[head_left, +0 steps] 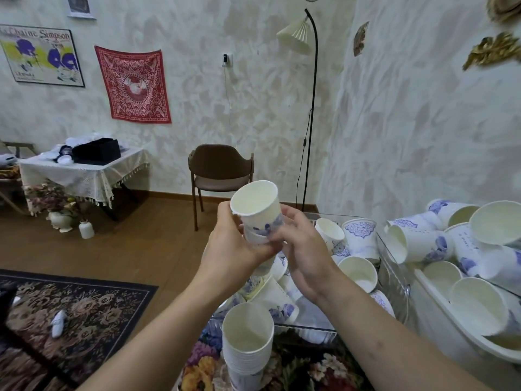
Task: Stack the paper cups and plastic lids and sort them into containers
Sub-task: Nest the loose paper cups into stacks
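Both my hands hold a small stack of white paper cups with blue flower print [258,210] up in mid-air, mouth tilted toward me. My left hand [234,244] grips the stack from the left; my right hand [298,249] pinches its lower part from the right. Below them a clear plastic container [394,280] holds several loose cups [361,238]. A tall stack of nested cups [248,345] stands upright on the flowered cloth near me. At the right, a white tray [456,328] is heaped with more cups [417,244].
A brown chair [222,170] and a floor lamp [307,108] stand by the far wall. A small table [81,170] with a lace cloth at the left carries a black box and white lids. A dark patterned rug [73,314] covers the floor at left.
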